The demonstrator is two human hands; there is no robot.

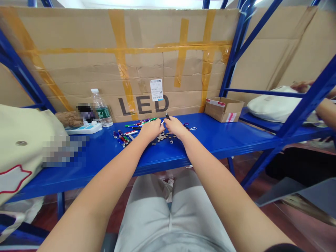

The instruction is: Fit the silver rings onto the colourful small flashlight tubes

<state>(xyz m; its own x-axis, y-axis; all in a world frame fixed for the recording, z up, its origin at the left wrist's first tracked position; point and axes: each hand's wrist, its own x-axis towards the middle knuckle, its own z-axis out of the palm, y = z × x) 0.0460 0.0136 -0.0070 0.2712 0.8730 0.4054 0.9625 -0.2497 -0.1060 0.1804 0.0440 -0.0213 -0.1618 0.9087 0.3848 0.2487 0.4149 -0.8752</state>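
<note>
Shelf: you sit at a blue metal shelf (223, 140), with a taped cardboard sheet (78, 59) behind it. Your knees sit just below its front edge.

Left end: a cloth bag (23, 147) lies there, slumped toward the edge, beside a brown plush toy (69, 119) and a white-and-blue tray (84, 128). (That bag could snag your left arm and drag things off if you swing wide.)

Right side: a co-worker's hand (301, 85) rests on a white bag (273, 105) on the next shelf, so a reach that way could collide.

Bottle: a water bottle (102, 108) stands upright near the cardboard; a knock could tip it and wet the shelf.

Pens: pens (126, 137) lie loose left of your hands and could roll.

Discs: small metal discs (162, 137) sit in a heap just below your wrists; a brushing sleeve or palm could scatter them.

Hands: your left hand (151, 130) and right hand (175, 126) are together, fingertips close around a small dark piece (167, 116). You cannot tell whether either grips it, and it could slip.
</note>
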